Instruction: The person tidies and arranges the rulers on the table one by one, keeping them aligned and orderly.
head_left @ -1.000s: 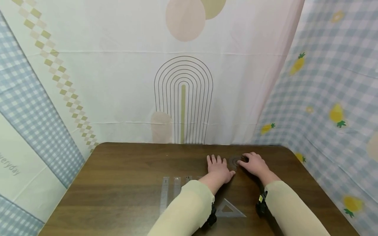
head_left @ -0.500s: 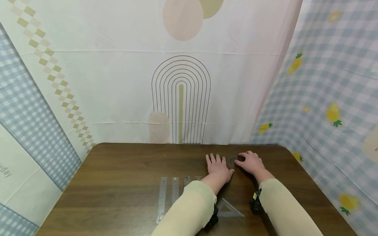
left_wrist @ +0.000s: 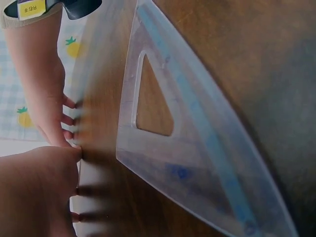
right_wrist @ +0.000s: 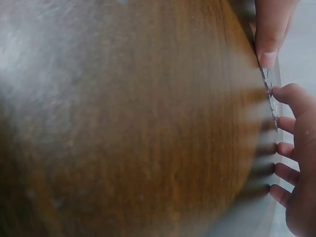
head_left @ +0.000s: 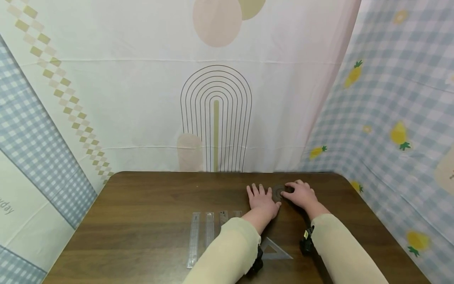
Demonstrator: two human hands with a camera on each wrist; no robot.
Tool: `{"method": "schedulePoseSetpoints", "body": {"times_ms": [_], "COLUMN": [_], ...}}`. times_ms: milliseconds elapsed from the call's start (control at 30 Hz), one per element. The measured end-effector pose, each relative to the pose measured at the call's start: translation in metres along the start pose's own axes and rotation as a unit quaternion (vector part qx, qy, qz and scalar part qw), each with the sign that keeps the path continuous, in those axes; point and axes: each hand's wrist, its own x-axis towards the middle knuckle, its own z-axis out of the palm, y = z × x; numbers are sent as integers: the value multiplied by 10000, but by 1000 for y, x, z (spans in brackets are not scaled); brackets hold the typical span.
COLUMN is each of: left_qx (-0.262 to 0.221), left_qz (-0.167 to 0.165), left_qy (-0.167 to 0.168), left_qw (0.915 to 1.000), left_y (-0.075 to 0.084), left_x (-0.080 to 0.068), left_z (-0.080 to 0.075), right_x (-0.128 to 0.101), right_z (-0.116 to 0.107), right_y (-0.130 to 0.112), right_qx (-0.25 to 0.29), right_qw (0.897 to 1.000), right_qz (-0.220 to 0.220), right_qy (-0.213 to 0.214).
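Note:
A clear protractor (head_left: 276, 193) lies flat near the far edge of the table, between my hands. My right hand (head_left: 301, 195) holds its right side with thumb and index finger. In the right wrist view the other fingertips (right_wrist: 281, 195) rest lightly spread alongside. Flat on the wood, my left hand (head_left: 261, 203) has its fingers spread, with the thumb by the protractor's near left side. A clear triangular set square (head_left: 281, 255) lies nearer, beside my left wrist; the left wrist view shows it (left_wrist: 163, 153) large. My left sleeve hides part of it.
Several clear rulers, such as the leftmost ruler (head_left: 193, 240), stand in a row left of the left forearm, partly covered by the sleeve. The brown wooden table (head_left: 124, 236) meets a patterned curtain (head_left: 152, 118) behind and a checked curtain (head_left: 383, 98) at right.
The right thumb and index finger have shifted slightly left with the protractor, towards the left hand. The left hand stays in place; the head view has turned a little.

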Motion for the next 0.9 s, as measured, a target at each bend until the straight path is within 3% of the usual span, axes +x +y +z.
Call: {"method": "schedulePoseSetpoints", "body": {"times_ms": [333,900], "left_qx": [59,-12], "left_qz": [6,-10], "left_qy": [8,5], "left_qw": [10000,10000], "left_y": [0,0], "left_x": [-4,-6], "left_z": [-4,-4], "right_x": [4,9], "right_z": [-1,-3], "right_y": [0,-1], "right_qx": [225,1183], "right_qw": [9997,9925], "right_qz": [107,265], "right_qy": [-86,145]}}
